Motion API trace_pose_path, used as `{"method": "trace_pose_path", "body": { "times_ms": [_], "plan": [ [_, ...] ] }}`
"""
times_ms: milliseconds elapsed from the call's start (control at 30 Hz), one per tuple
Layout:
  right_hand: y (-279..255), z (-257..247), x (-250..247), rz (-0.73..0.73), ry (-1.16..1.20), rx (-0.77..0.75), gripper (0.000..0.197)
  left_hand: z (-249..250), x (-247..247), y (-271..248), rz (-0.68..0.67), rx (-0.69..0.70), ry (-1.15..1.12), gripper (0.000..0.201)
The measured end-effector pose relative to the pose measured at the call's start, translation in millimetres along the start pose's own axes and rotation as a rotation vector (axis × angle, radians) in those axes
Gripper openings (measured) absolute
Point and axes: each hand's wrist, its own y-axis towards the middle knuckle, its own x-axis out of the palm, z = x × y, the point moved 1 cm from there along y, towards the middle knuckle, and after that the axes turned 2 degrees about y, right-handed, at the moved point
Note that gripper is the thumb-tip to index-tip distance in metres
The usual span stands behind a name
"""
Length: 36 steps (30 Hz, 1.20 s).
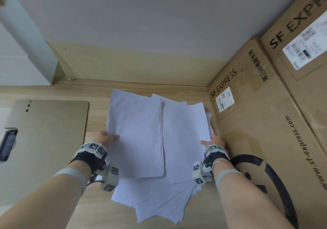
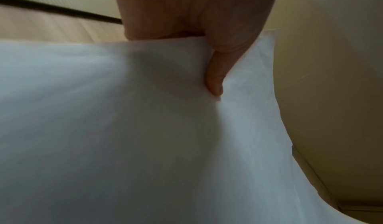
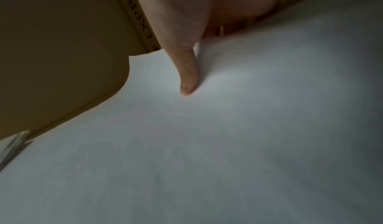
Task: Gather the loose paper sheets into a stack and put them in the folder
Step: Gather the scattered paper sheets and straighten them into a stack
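Several white paper sheets [image 1: 141, 140] lie fanned out in an untidy pile on the wooden table [image 1: 99, 94]. My left hand [image 1: 106, 137] pinches the left edge of the upper sheets [image 2: 145, 129], thumb on top and fingers hidden beneath. My right hand [image 1: 212, 141] pinches the pile's right edge, its thumb pressed on the paper [image 3: 228, 129] and the fingers out of sight under it. A tan folder [image 1: 47, 140] lies flat and closed on the table, left of the pile.
Large SF Express cardboard boxes [image 1: 261, 122] stand tight against the pile's right side. A dark device [image 1: 8, 143] sits at the far left edge. The wall runs close behind the table.
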Motion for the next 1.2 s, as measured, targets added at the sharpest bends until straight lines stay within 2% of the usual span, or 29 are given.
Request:
{"method": "trace_pose_path", "body": {
  "times_ms": [100,167,233,433,633,767,867,1000,1100,1200],
  "plan": [
    [-12,1,-7,0.166,0.151,-0.04,0.032,-4,-2,1,-0.003,0.005,0.015,0.05],
    [-19,0,-12,0.222,0.255,-0.075,0.033,-7,-6,1,-0.007,0.016,0.026,0.047],
    [-23,-3,-20,0.226,0.362,-0.129,0.04,-9,-8,0,-0.012,0.024,0.037,0.045],
    [-43,-18,-33,0.137,0.579,-0.197,0.032,-13,-10,-3,-0.038,0.043,0.027,0.04],
    [-73,-55,34,-0.029,0.462,-0.25,0.042,-18,-8,-5,-0.086,0.072,-0.007,0.04],
    [-94,-79,78,-0.094,0.343,-0.241,0.045,-18,-7,-9,-0.108,0.099,-0.078,0.049],
    [-108,-94,96,-0.116,0.299,-0.277,0.039,-17,-5,-12,-0.139,0.109,-0.104,0.052],
    [-106,-92,99,-0.064,0.349,-0.285,0.033,-19,-9,-14,-0.111,0.091,-0.118,0.04],
    [-86,-71,80,0.063,0.298,-0.193,0.051,-25,-23,-11,-0.044,0.081,-0.133,0.038],
    [-69,-47,59,0.033,0.077,-0.048,0.086,-33,-37,-4,-0.029,0.063,-0.151,0.04]
  ]
}}
